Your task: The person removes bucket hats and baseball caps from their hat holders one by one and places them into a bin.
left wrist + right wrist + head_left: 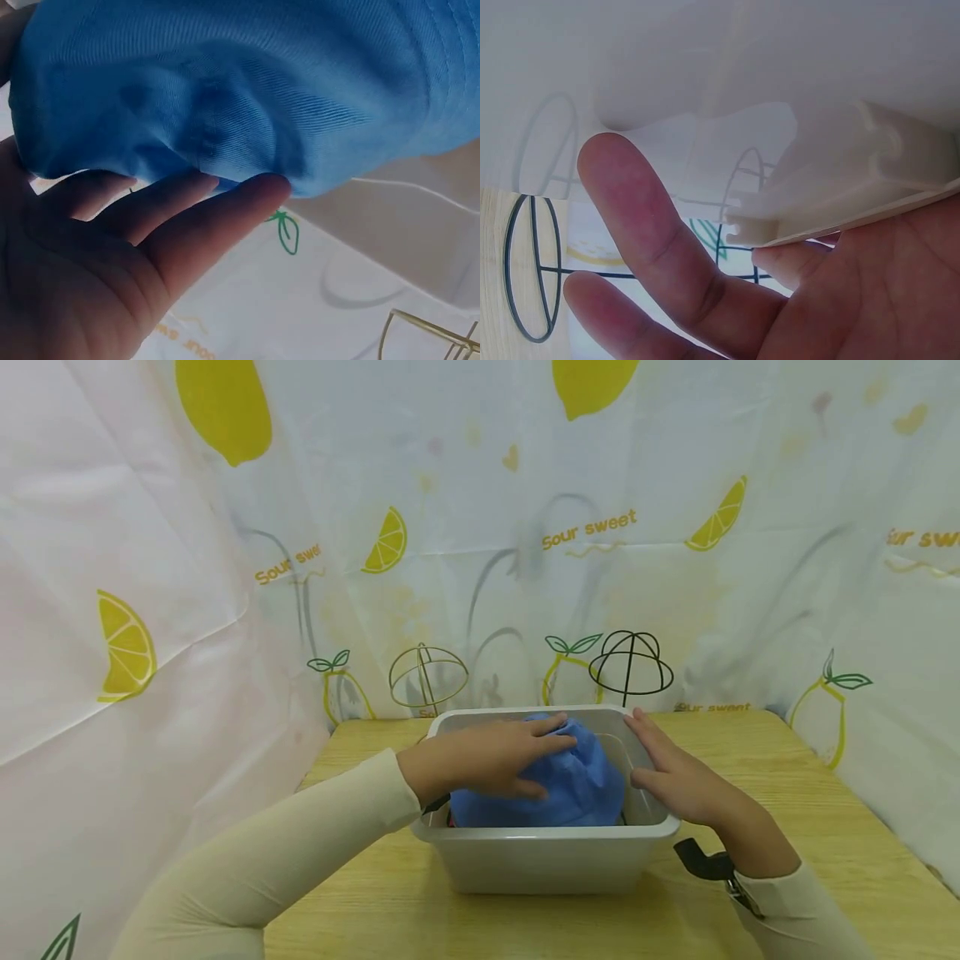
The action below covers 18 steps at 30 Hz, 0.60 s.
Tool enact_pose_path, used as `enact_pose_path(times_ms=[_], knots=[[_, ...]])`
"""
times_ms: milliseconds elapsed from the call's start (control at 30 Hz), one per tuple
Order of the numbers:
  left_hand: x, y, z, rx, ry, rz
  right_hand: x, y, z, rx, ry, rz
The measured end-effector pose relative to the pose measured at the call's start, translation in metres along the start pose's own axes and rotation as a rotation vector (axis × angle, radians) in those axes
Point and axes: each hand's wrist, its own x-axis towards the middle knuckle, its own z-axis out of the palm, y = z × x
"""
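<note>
A blue cloth hat (573,785) lies inside a light grey plastic bin (547,860) on the table. My left hand (487,760) lies over the hat with its fingers extended across the crown. In the left wrist view, the fingertips touch the creased blue fabric, and the palm faces it. My right hand (682,781) is at the bin's right rim, its fingers fairly straight. Seen from the right wrist, fingers (652,202) extend along the bin's outer wall (705,75), below the rim. Much of the hat's left side is hidden by my left hand.
Behind the bin stand a gold wire rack (425,672) and a black wire rack (627,681), both dome-topped. The wood-grain table (757,777) extends to both sides. A white lemon-print cloth (480,527) hangs behind and at the sides.
</note>
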Motion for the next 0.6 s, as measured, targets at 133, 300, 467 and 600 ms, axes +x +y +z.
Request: enact_pose_path(times_ms=[133,300,467,600], knots=[[0.003,-0.002,0.0,-0.053,-0.053,-0.042,-0.001,-0.001,0.0,-0.002,0.002,0.01],[0.013,-0.008,0.01,-0.088,-0.173,-0.114,-0.001,0.0,0.0,-0.005,0.004,0.011],[0.021,-0.012,0.022,-0.101,-0.252,-0.14,-0.001,0.0,0.0,-0.006,0.004,0.009],[0.026,-0.012,0.026,-0.084,-0.28,-0.151,-0.001,-0.001,0.0,-0.004,0.0,0.008]])
